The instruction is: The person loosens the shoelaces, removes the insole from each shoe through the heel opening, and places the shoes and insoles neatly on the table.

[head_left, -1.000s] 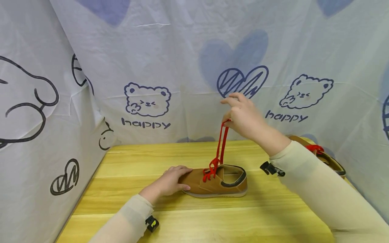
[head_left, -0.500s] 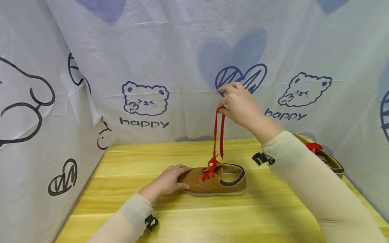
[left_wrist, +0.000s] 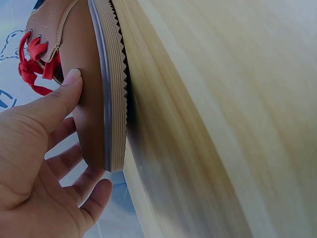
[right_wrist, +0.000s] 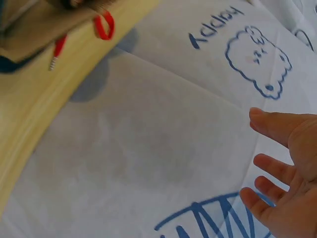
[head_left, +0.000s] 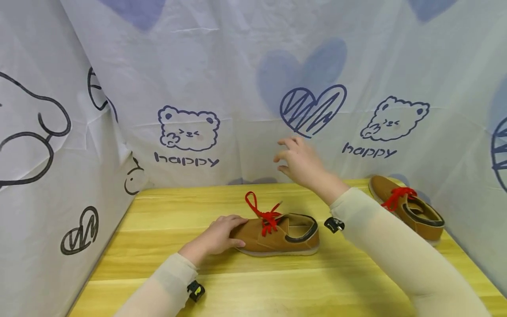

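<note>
A brown shoe (head_left: pixel 277 237) lies sole down on the wooden table, its toe pointing left. My left hand (head_left: pixel 218 235) holds it round the toe, with the thumb on the near side, as the left wrist view also shows on the shoe's brown upper (left_wrist: pixel 89 99). Red shoelaces (head_left: pixel 270 220) are threaded at its front; one loop stands up above the toe side, and a lace tip sticks up beside it. My right hand (head_left: pixel 303 163) is in the air above and behind the shoe, fingers loosely bent and apart, holding nothing. In the right wrist view the hand (right_wrist: pixel 292 173) is likewise bare.
A second brown shoe (head_left: pixel 424 220) with red laces stands at the table's right back, beyond my right forearm. White printed cloth (head_left: pixel 237 88) hangs behind and along both sides of the wooden table (head_left: pixel 277 286).
My right hand, which was pulling a red lace upward, has let go of it and come down a little. The lace has dropped into a loop. My left hand stays on the toe.
</note>
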Motion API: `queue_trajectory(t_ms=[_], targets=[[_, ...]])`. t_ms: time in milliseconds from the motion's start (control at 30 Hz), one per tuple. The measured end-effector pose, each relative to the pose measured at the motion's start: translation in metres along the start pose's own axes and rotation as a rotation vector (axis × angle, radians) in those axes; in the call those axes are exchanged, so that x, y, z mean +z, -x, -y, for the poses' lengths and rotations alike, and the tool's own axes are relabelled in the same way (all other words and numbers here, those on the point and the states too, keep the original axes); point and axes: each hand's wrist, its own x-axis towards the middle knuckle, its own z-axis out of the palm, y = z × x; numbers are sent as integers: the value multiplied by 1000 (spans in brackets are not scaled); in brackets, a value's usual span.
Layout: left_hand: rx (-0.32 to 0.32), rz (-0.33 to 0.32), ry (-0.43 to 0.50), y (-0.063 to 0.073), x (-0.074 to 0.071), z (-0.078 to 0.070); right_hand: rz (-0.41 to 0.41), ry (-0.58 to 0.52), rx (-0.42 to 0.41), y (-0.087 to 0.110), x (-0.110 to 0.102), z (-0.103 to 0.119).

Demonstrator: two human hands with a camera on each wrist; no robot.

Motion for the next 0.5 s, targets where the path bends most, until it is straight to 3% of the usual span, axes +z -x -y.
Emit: queue_trajectory(t_ms=[267,500], targets=[[-1,4,-6,0,-1,1,120,10,-98,24,28,15],[-3,4,-3,0,0,3,172,12,-158,39,49,23]])
